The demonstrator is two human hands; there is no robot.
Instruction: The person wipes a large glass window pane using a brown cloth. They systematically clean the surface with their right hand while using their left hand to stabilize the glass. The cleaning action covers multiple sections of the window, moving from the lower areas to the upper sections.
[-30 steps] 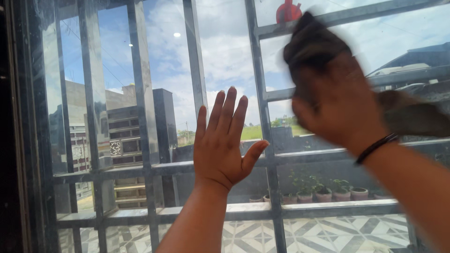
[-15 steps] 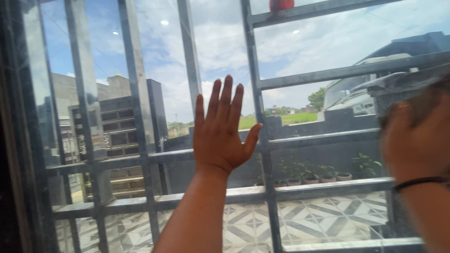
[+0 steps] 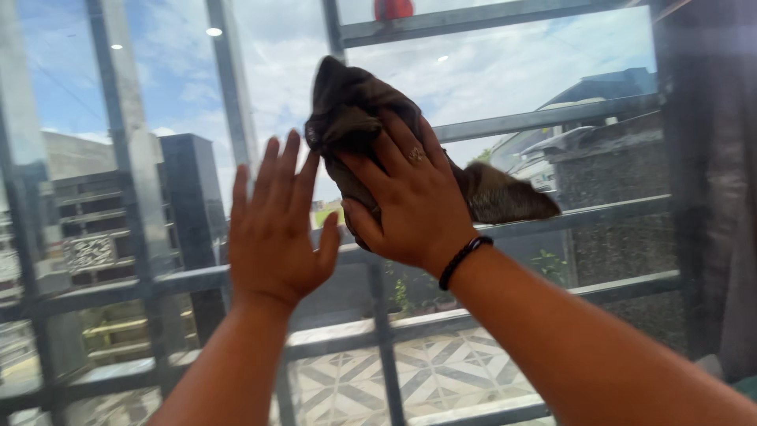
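Observation:
A large glass window pane [image 3: 552, 63] with grey metal bars behind it fills the view. My left hand [image 3: 276, 229] lies flat on the glass, fingers spread and pointing up, holding nothing. Just to its right, my right hand [image 3: 410, 197] presses a dark, crumpled cloth [image 3: 355, 110] against the pane. The cloth bunches above my fingers and a loose end trails out to the right. A ring sits on one finger and a black band circles that wrist.
A dark curtain [image 3: 710, 197] hangs along the right edge. Through the glass I see a patterned tiled terrace [image 3: 441, 379], small potted plants, a dark wall and grey buildings [image 3: 95, 229] at left. A red object [image 3: 393, 8] rests on the top bar.
My right hand with the cloth has swept from the upper right, out to the right edge, then back left to sit beside my left hand. The left hand has stayed pressed on the glass.

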